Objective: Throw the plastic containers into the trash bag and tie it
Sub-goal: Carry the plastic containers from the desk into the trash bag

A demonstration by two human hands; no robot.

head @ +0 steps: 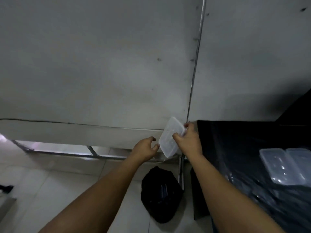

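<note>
Single head-worn wide-angle view, facing forward and down along both forearms. Wall (101,56) fills upper frame, floor (42,182) lower left, table (244,148) right edge. Hands near, mid-frame. No second view.

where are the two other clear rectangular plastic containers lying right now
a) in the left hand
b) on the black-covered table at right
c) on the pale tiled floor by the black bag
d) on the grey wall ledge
b: the two clear rectangular plastic containers lie side by side on the black-covered table, while the right hand grips a third clear container.
</note>
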